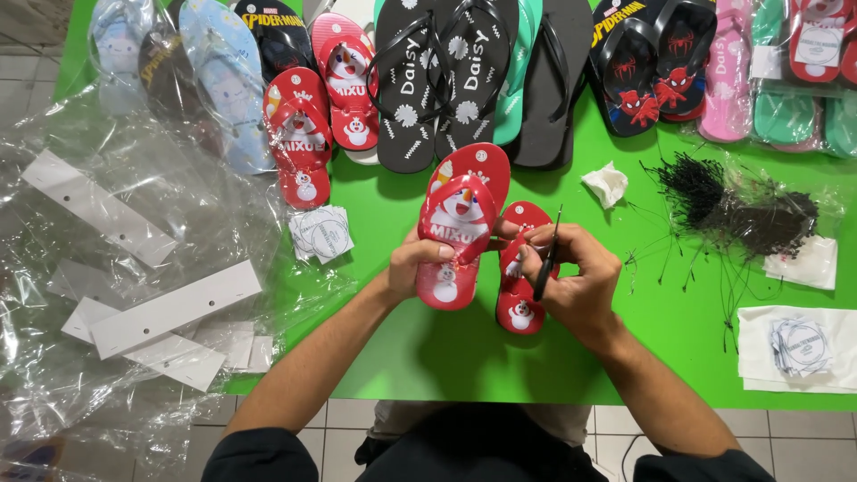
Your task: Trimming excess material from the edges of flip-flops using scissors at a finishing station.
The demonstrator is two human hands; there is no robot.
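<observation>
My left hand grips a small red flip-flop with a snowman print, holding it tilted above the green table. A second matching red flip-flop sits just to its right, partly behind my right hand. That hand pinches a thin black tool with a needle tip, pointed up beside the sandal's strap. Both hands are close together over the table's front middle.
Rows of flip-flops line the far edge: more red ones, black ones, dark printed ones, pink and green ones. A heap of black loop ties and round paper tags lie nearby. Clear plastic bags with white card strips cover the left.
</observation>
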